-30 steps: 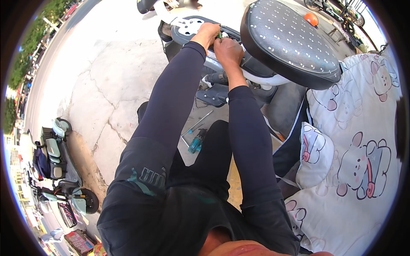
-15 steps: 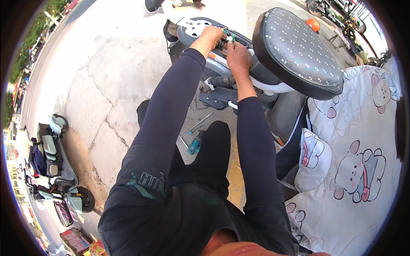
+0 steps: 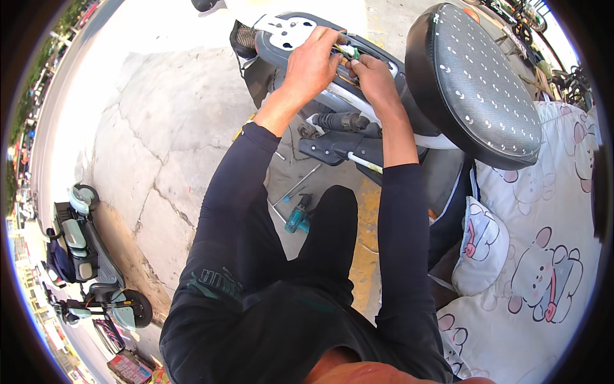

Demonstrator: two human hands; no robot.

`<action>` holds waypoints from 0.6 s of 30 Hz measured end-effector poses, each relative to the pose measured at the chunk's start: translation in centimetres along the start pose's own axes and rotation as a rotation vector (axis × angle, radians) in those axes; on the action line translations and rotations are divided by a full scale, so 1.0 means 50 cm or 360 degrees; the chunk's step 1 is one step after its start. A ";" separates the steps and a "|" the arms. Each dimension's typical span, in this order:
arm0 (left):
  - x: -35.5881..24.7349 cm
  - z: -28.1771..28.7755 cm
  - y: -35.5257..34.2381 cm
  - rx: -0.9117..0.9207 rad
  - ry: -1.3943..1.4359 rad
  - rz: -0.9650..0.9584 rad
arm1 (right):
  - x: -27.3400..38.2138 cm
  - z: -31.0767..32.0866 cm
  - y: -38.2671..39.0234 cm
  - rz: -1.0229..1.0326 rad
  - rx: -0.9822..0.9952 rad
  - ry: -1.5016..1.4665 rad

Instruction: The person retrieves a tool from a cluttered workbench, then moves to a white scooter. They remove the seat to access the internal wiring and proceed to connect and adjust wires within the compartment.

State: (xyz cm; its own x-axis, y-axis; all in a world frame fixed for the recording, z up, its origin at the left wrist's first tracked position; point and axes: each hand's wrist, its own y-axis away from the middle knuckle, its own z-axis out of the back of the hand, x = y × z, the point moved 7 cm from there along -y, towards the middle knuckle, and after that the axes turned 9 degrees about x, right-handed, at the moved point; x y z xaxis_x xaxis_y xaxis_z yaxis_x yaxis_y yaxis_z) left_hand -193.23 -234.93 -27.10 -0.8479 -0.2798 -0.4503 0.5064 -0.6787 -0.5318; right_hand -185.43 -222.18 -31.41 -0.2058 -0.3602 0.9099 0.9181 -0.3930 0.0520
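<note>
An electric scooter stands in front of me, its middle compartment point(image 3: 363, 46) uncovered. My left hand point(image 3: 312, 65) is over the near edge of that compartment, fingers closed on thin wires. Close by on its right, my right hand point(image 3: 376, 78) pinches a small green-and-white connector point(image 3: 354, 54) between thumb and fingers. Yellow and orange wires show between the two hands; their ends are hidden by my fingers. The grey dotted seat point(image 3: 486, 83) is raised to the right of my hands. Beyond my left hand lies a black rear pad point(image 3: 291, 32) with a white rabbit-like pattern.
Below the hands are a shock absorber point(image 3: 342, 121) and a black footrest bracket point(image 3: 326, 148). A teal power drill point(image 3: 298, 216) and a long metal rod point(image 3: 302, 184) lie on the concrete. A cartoon-printed quilted cover point(image 3: 543, 275) hangs at right. Another scooter point(image 3: 89, 246) stands at left.
My left hand has turned, showing more of its back, and its forearm is lower. My right hand sits slightly further right. The view has shifted a little; both hands stay at the wires.
</note>
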 end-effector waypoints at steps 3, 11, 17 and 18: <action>0.000 0.002 -0.010 0.0199 0.0012 -0.0093 | -0.008 0.003 -0.002 0.0012 -0.0029 0.0006; 0.029 0.003 -0.009 0.0452 0.0226 -0.0065 | 0.015 0.032 0.037 0.0291 -0.0694 -0.0053; 0.043 -0.005 -0.015 0.0485 0.0384 0.0082 | 0.052 0.033 0.056 0.0545 -0.0820 0.0712; 0.051 -0.009 -0.017 0.0496 0.0353 0.0107 | 0.054 0.031 0.055 0.0530 -0.0840 0.0759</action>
State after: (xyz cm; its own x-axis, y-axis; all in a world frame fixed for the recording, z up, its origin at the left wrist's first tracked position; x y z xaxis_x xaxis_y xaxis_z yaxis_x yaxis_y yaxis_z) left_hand -195.76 -234.78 -28.13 -0.7425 -0.2000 -0.6392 0.4589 -0.8471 -0.2679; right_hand -182.94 -222.90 -28.16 -0.1808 -0.8071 0.5620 0.6991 -0.5074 -0.5039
